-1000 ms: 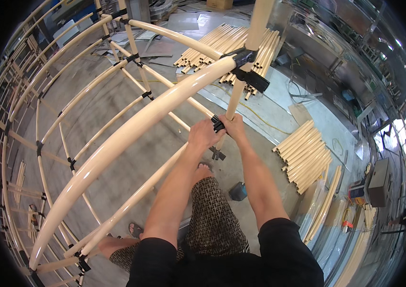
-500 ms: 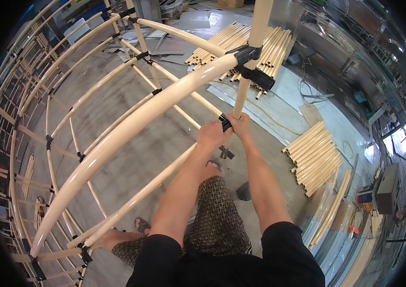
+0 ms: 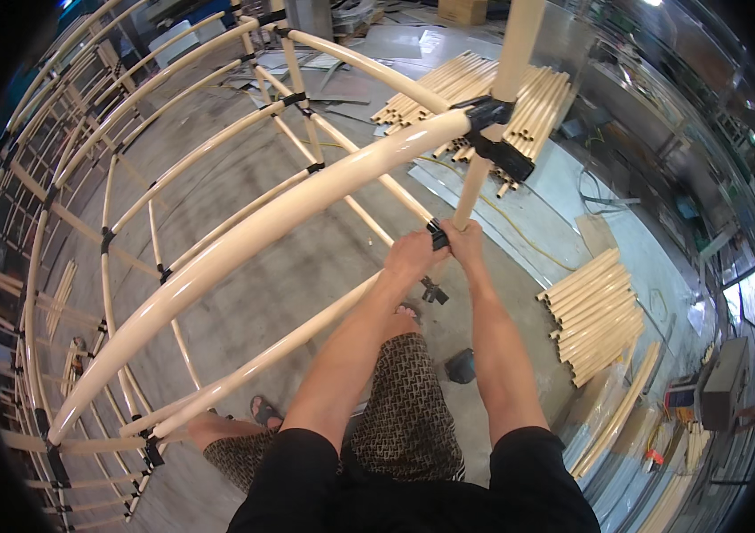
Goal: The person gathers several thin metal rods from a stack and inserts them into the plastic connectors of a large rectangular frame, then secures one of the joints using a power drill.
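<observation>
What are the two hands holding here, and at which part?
Both the left hand and the right hand grip the cream pipe frame at a black joint clamp, where the upright pipe meets a cross pipe.

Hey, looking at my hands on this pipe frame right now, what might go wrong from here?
Both hands, left hand and right hand, crowd the black joint clamp on the upright pipe, so a finger might get pinched. The foot in an open sandal stands by the lower pipes. The pipe stack and yellow cable on the floor could trip you.

black joint clamp mostly hidden by hands, fingers unseen
</observation>
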`<state>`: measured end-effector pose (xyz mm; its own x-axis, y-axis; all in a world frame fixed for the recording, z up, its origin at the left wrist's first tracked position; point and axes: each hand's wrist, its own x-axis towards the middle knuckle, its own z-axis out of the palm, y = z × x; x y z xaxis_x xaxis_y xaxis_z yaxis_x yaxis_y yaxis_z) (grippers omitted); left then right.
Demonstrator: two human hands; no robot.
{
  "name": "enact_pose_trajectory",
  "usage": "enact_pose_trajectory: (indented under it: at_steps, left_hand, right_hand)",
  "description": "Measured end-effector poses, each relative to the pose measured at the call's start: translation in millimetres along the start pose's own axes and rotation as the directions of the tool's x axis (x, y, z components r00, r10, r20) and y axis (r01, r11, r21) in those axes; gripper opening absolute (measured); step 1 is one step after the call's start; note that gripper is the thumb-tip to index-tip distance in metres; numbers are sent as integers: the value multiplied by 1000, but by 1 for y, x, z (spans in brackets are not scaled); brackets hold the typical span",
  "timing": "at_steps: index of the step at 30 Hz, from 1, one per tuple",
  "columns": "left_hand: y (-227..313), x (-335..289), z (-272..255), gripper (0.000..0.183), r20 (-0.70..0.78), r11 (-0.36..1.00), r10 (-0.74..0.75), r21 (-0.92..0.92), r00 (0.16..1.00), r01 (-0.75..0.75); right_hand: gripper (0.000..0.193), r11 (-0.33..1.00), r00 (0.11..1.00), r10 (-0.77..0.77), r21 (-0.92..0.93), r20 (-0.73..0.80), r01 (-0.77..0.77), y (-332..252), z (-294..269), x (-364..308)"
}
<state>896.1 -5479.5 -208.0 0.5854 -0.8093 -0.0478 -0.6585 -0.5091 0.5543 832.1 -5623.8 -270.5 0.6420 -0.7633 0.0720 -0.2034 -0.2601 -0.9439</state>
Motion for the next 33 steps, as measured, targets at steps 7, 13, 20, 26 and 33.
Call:
enact_pose_trajectory:
  at_steps: [7, 13, 20, 26, 33]
  left_hand:
    - [4, 19, 55, 24, -117, 981, 22, -190, 993, -44]
    - [-10, 15, 75, 26, -243, 982, -1, -181, 970, -45]
    - [-30, -34, 59, 46, -450, 968, 183, -74, 874, -241]
    - [-78, -244, -35, 18, -530, 886, 300, -154, 793, -438]
    - [-315, -394, 22, 14, -478, 859, -93, 404, 874, 313]
  right_hand:
    - [24, 935, 877, -317, -34, 362, 352, 72, -35, 24]
    - [35, 939, 988, 29, 334, 153, -80, 62, -12, 16]
    - [40, 928, 983, 118, 338, 140, -159, 63, 0, 31]
    - [42, 969, 991, 68, 230, 112, -92, 36, 5, 18]
    - [39, 996, 917, 9, 80, 398, -45, 77, 27, 29]
